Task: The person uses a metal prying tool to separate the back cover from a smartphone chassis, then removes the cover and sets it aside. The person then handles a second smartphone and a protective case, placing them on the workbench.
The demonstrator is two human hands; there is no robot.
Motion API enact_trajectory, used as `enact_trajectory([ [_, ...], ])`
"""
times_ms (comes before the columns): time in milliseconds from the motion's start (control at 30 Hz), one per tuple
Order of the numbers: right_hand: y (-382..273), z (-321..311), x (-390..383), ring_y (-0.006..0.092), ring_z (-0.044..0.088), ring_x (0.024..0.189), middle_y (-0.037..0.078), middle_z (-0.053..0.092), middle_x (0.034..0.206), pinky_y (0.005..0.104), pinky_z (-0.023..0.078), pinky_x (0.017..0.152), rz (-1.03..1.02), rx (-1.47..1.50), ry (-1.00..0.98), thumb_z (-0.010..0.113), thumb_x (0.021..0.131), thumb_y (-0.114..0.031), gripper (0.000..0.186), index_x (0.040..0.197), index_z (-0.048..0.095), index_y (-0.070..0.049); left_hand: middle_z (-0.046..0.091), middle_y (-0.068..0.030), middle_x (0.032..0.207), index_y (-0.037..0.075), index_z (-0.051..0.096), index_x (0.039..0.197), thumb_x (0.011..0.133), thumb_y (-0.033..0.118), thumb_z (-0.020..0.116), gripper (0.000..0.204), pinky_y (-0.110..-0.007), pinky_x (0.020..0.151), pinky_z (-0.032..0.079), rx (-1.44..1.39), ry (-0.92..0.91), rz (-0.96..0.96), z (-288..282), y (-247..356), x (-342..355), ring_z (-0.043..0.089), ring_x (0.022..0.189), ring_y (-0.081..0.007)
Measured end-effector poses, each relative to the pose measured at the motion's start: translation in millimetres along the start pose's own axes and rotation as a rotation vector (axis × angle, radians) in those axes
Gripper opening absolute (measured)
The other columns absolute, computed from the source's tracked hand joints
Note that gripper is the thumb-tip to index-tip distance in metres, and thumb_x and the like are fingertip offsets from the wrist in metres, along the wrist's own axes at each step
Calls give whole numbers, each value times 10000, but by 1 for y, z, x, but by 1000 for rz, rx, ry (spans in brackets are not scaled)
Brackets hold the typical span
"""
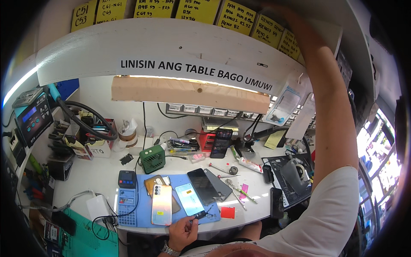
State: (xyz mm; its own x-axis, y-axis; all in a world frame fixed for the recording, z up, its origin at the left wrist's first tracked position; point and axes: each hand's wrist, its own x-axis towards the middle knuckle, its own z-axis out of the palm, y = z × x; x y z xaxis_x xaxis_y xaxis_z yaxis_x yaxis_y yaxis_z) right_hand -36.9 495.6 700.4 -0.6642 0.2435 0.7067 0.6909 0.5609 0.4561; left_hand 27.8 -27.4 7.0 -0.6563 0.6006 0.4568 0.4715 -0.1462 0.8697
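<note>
The left hand (183,233) is at the near edge of the bench (85,177), fingers curled, fingertips by the dark lower end of the pale blue phone (189,199); I cannot tell whether it pinches anything. That phone lies just beyond it on the blue mat (144,212), with the gold phone (162,204) to its left. The right hand (278,10), raised high by the yellow labels (267,31), is too dark to read.
</note>
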Motion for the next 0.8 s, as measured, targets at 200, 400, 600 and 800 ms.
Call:
enact_trajectory([
  [200,7,-4,-6,349,709,1031,199,748,1137,454,568,931,19,-14,14,691,924,-210,355,1211,705,-2,576,-21,555,15,708,974,881,87,808,154,-276,432,425,-17,-8,22,5,-7,-2,550,437,-129],
  [400,-9,-13,-31,337,712,1022,187,749,1136,446,572,934,48,24,54,718,908,-211,388,1237,693,-7,580,-22,559,16,709,969,885,86,799,142,-277,438,428,1,29,-7,6,-4,-3,552,440,-129],
  [600,-23,-46,-73,324,715,1013,174,751,1134,438,576,936,95,84,248,744,893,-212,426,1263,681,-11,579,-24,559,21,711,968,886,77,791,128,-273,436,421,50,32,82,5,-3,4,547,435,-128],
  [800,-61,-117,-184,312,718,1004,162,752,1133,430,580,938,47,197,551,771,878,-213,468,1289,668,-15,609,-45,629,4,754,1051,881,61,793,184,-275,447,421,67,29,206,7,4,12,536,472,-131],
])
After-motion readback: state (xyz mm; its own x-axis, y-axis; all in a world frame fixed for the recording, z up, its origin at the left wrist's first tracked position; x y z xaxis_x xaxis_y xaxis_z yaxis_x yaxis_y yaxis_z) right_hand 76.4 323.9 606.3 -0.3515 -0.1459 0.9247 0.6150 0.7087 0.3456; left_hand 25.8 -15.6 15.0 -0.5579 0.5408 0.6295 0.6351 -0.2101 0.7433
